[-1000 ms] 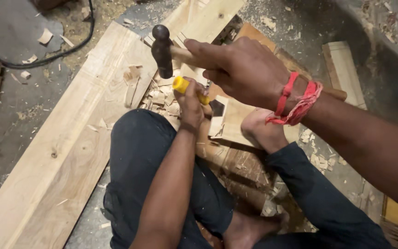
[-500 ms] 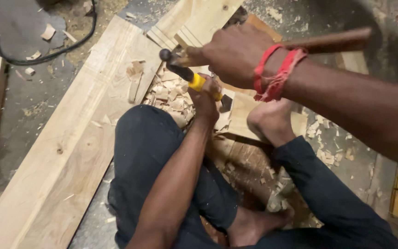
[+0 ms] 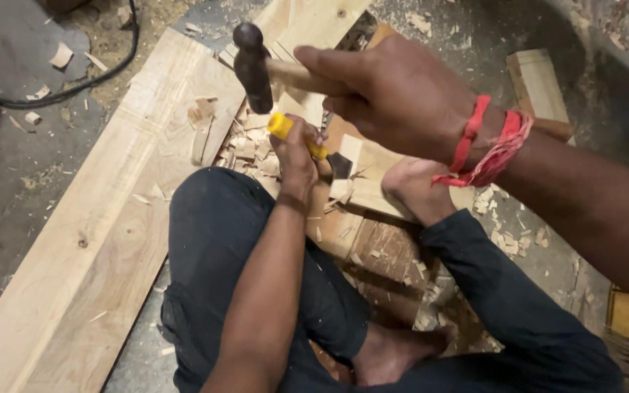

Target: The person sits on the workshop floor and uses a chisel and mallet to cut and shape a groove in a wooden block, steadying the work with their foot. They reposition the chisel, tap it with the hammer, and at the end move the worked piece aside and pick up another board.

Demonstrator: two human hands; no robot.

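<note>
My right hand [image 3: 394,94] grips the wooden handle of a hammer [image 3: 252,65], whose dark metal head hangs just above a yellow-handled chisel [image 3: 285,129]. My left hand [image 3: 296,156] is closed around that chisel and holds it slanted, its blade [image 3: 340,166] against a piece of pale wood [image 3: 373,182] on the floor. A red thread band wraps my right wrist. My bare foot [image 3: 413,189] rests on the wood piece beside the blade. Wood chips [image 3: 252,149] lie heaped around the cut.
A long pale plank [image 3: 111,233] runs diagonally along the left, by my dark-trousered knee [image 3: 212,233]. A black cable [image 3: 74,87] curls over the grey floor at top left. A short wooden block [image 3: 536,84] lies at top right. Shavings are scattered on the floor.
The hammer swung down onto the chisel's end half a second ago and has now risen a little above it. My left hand has kept the chisel in place.
</note>
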